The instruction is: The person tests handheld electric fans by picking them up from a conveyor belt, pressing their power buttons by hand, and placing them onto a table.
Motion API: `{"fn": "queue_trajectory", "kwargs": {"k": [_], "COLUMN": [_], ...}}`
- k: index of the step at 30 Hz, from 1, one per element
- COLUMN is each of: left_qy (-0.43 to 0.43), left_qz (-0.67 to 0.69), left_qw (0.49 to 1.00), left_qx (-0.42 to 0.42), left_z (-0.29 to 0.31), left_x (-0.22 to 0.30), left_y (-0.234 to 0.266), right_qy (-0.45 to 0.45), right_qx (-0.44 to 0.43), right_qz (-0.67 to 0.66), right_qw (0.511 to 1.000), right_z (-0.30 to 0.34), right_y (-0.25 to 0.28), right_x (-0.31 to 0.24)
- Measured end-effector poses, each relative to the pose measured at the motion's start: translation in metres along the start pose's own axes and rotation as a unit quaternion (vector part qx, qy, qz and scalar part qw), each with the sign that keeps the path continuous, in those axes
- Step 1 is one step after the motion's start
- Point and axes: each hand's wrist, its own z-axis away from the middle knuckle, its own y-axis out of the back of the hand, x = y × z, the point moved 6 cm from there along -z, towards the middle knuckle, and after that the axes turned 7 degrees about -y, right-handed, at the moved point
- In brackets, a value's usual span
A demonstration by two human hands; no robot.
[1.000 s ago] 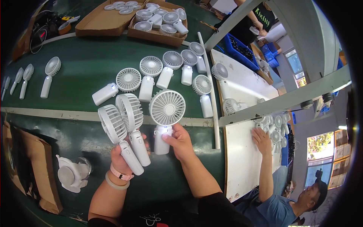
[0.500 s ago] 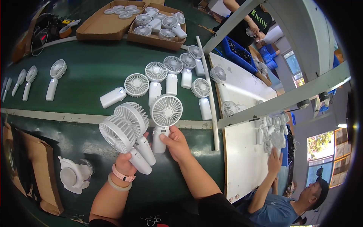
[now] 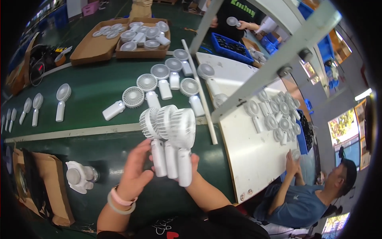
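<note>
Three white handheld fans (image 3: 171, 159) stand side by side in front of me, handles down and heads up. Behind their handles is my right hand (image 3: 193, 170), closed around them; most of its fingers are hidden. Spread fingers mark my left hand (image 3: 135, 169) just beside the leftmost handle, its fingertips partly hidden behind it. The rightmost fan's head (image 3: 184, 128) is smeared by motion. Beyond my hands, several more white fans lie on the green table (image 3: 95, 101), the nearest being one (image 3: 133, 97) with its handle pointing left.
A row of fans (image 3: 63, 99) lies farther left. Cardboard trays at the back hold round fan covers (image 3: 107, 30) and fans (image 3: 137, 38). A white rod (image 3: 201, 91) divides the green table from a white table (image 3: 242, 159). At right sits a co-worker (image 3: 302, 199); another stands behind.
The fan in my right hand has joined the two from my left, and all three are now together. My left hand's fingers have opened. The view has shifted.
</note>
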Motion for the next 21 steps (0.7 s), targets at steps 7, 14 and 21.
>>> {"fn": "queue_trajectory", "kwargs": {"k": [7,14,21], "left_qy": [0.097,0.248,0.064], "left_qz": [-0.194,-0.243,-0.632], "left_qw": [0.966,0.935,0.710], "left_qx": [0.140,0.073,-0.303], "left_z": [0.053,0.075,0.042], "left_x": [-0.010,-0.059,-0.069], "left_y": [0.028,0.014,0.003], "right_qy": [0.040,0.067,0.177], "right_qx": [-0.134,-0.059,0.424], "right_qz": [-0.119,-0.076,0.358], "right_qw": [0.983,0.993,0.813], "right_z": [0.032,0.071,0.213], "right_y": [-0.004,0.002,0.061], "right_x": [-0.017,-0.045,-0.139]}}
